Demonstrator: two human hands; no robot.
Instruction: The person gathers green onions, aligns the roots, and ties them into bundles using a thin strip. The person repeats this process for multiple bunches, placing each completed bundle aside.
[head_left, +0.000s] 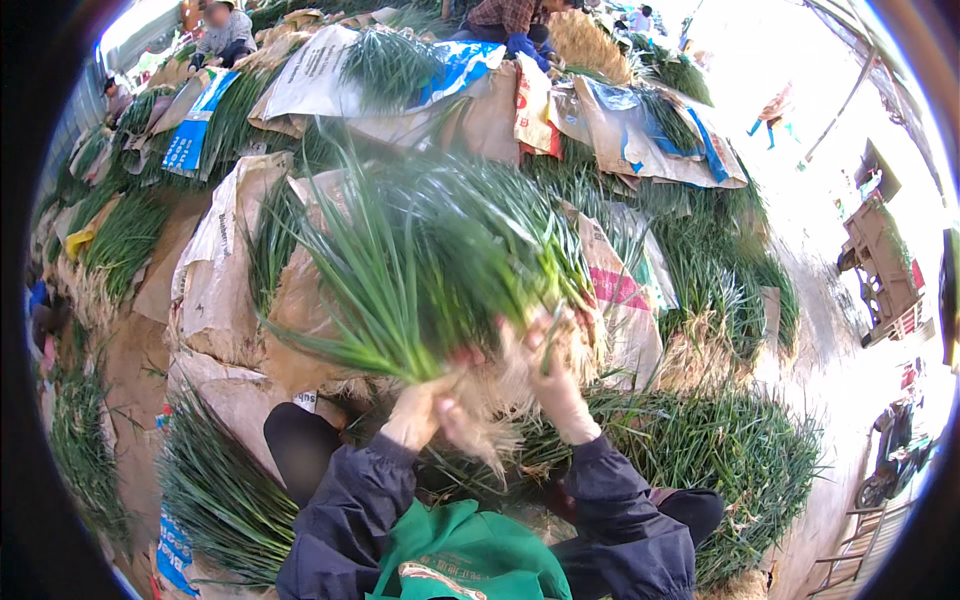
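Observation:
My left hand is closed around the base of a bunch of scallion-like green plants. Their long leaves fan up and to the left, while pale stringy roots hang below the fist. To the right, my right hand pinches a thin green stalk between thumb and fingers. It is beside the root ends of a larger heap of the same plants, which lies in front of me. Motion blur hides the heap's middle and some fingertips.
Cut green leaves are piled at my right. Another bundle of plants lies at my left. Woven sacks cover rows of plants ahead. Co-workers sit at the far side, including a person in a checked shirt. A cart stands far right.

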